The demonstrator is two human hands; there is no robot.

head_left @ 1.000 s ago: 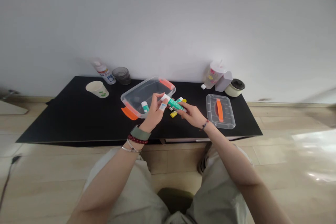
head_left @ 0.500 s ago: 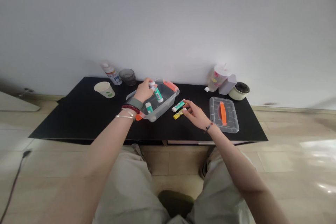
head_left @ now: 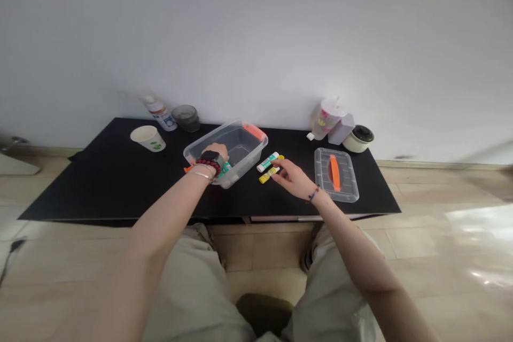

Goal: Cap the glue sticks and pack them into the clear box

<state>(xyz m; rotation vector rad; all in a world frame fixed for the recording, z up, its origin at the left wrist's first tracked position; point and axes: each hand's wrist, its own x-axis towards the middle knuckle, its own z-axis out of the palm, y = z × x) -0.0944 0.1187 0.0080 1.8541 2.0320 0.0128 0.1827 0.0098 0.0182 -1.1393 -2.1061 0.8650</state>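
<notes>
My left hand point(head_left: 217, 150) reaches down inside the clear plastic box point(head_left: 249, 160). Its fingers are hidden behind the back of the hand and the wrist. A green-and-white glue stick point(head_left: 225, 168) shows partly beside that wrist at the bottom of the box. My right hand point(head_left: 294, 177) hovers over the black table, thumb and fingers apart, its tips close to a yellow glue stick point(head_left: 269, 175) with a white end. Just behind it lies another green-and-white glue stick point(head_left: 267, 162). A yellow round end point(head_left: 280, 157) peeks out past this one.
To the right lies the clear box lid point(head_left: 348, 176) with its orange handle. Behind stand a lidded cup point(head_left: 326, 120), a pale carton point(head_left: 341, 129) and a cream pot point(head_left: 358, 141). A paper cup point(head_left: 147, 138), dark glass point(head_left: 186, 117) and white bottle point(head_left: 160, 113) stand left.
My left hand has gone lower into the box with the green-and-white glue stick it held, which is now hidden or only partly visible. My right hand stays beside the loose glue sticks. The view has shifted slightly.
</notes>
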